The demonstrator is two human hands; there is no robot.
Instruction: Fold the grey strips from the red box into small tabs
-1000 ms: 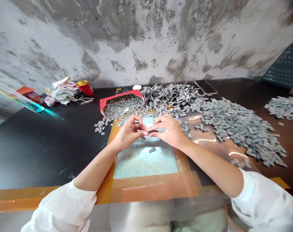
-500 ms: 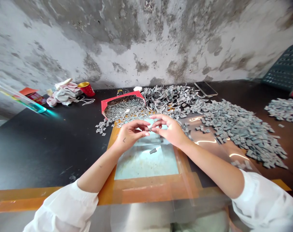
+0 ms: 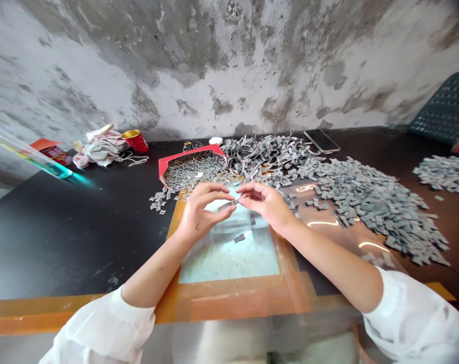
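Head view shows us both hands raised over a pale sheet (image 3: 229, 265) in the middle of the bench (image 3: 100, 222), their fingertips nearly meeting. Our left hand (image 3: 199, 210) has its thumb and fingers parted, with a small grey piece (image 3: 228, 205) showing in the gap; we cannot tell whether that hand has any grip on it. Our right hand (image 3: 269, 205) is curled, its fingertips closed together at the near end of the same piece, so we take it as pinched there, though the contact is tiny to see. Below the hands a folded grey piece (image 3: 239, 237) lies on the sheet, and another dark bit (image 3: 253, 219) sits under the right hand. Orange tape (image 3: 248, 303) borders the sheet on the side toward us. Just beyond our hands stands a red-rimmed box (image 3: 189, 152), with small grey clips (image 3: 195, 169) filling it and spilling out beside it. A tangle of grey strips (image 3: 271, 154) lies to the right of the box, then a broad pile of folded grey pieces (image 3: 377, 202) to the right of our right hand. Behind these we see a phone (image 3: 322, 141); at the far left, a red cup (image 3: 139, 142) stands beside a bundle of cloth (image 3: 100, 150)
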